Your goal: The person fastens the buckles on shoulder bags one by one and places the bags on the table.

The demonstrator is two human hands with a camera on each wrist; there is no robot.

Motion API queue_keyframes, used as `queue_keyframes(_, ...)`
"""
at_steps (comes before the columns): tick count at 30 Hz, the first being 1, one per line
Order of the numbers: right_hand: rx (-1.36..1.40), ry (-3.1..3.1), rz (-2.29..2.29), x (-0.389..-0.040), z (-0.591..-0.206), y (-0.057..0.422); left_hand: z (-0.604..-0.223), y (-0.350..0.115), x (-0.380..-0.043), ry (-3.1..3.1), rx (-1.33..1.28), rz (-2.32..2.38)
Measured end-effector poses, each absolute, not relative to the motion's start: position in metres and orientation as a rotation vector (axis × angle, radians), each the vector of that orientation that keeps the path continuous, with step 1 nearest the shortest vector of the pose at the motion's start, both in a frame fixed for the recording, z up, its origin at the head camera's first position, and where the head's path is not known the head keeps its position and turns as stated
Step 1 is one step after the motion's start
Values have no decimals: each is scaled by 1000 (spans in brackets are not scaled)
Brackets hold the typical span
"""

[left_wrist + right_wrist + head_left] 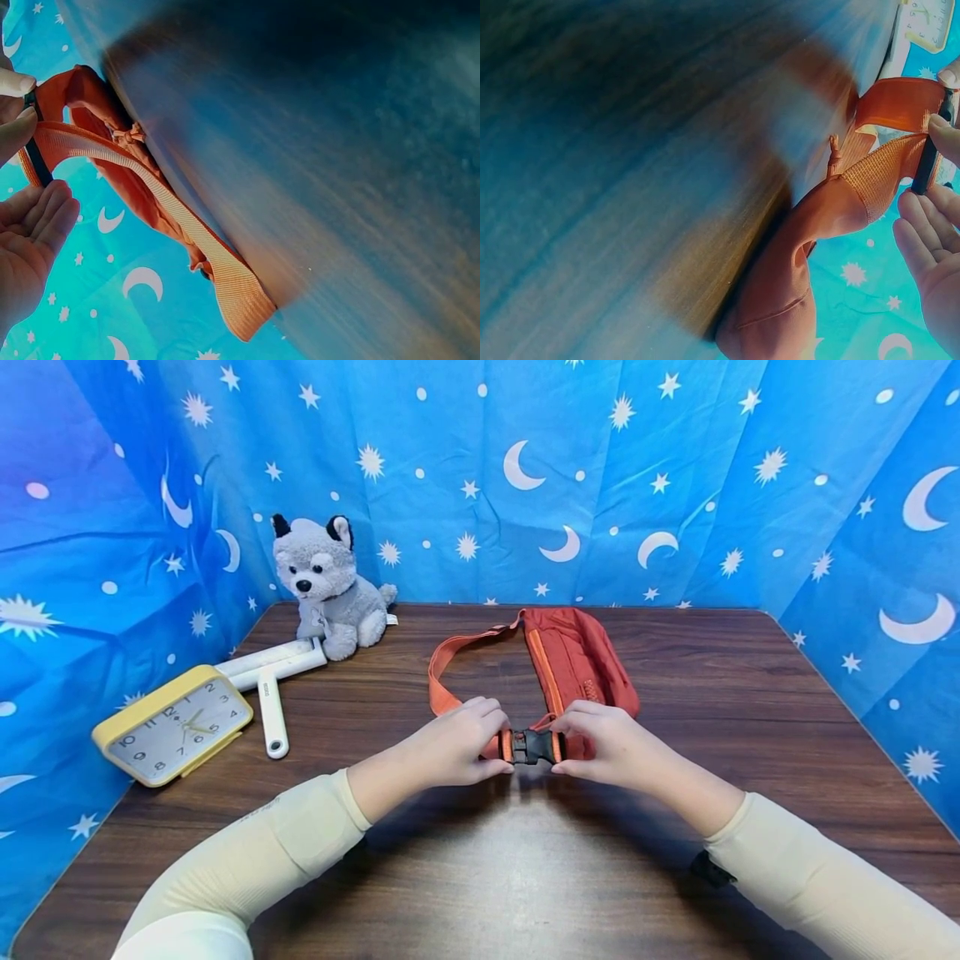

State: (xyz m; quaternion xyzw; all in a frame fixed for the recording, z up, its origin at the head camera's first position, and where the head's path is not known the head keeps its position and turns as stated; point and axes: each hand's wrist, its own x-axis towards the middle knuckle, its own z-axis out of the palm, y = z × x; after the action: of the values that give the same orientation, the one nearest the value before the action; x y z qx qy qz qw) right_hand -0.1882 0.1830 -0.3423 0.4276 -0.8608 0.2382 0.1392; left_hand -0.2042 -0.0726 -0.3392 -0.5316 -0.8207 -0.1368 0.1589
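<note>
A rust-red waist bag with an orange zip lies on the table, its orange strap looping out to the left. In front of it the black side-release buckle is held up between both hands, its two halves joined or nearly so; I cannot tell if they are latched. My left hand pinches the buckle's left end where the strap threads through. On the opposite end, my right hand pinches with thumb and fingers. Both wrist views show the buckle's dark edge between thumb and fingertips, with webbing hanging below.
At the left stands a yellow alarm clock. Beside it lies a white T-shaped tool, next to a white bar. A grey plush husky sits at the back left of the brown wooden table. Blue star-and-moon cloth surrounds the table.
</note>
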Motion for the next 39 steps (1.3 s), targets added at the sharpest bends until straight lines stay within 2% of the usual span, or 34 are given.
queue_keyframes(39, 1179, -2492, 902, -190, -347, 184, -340, -70, -203, -2432, -1496, -464)
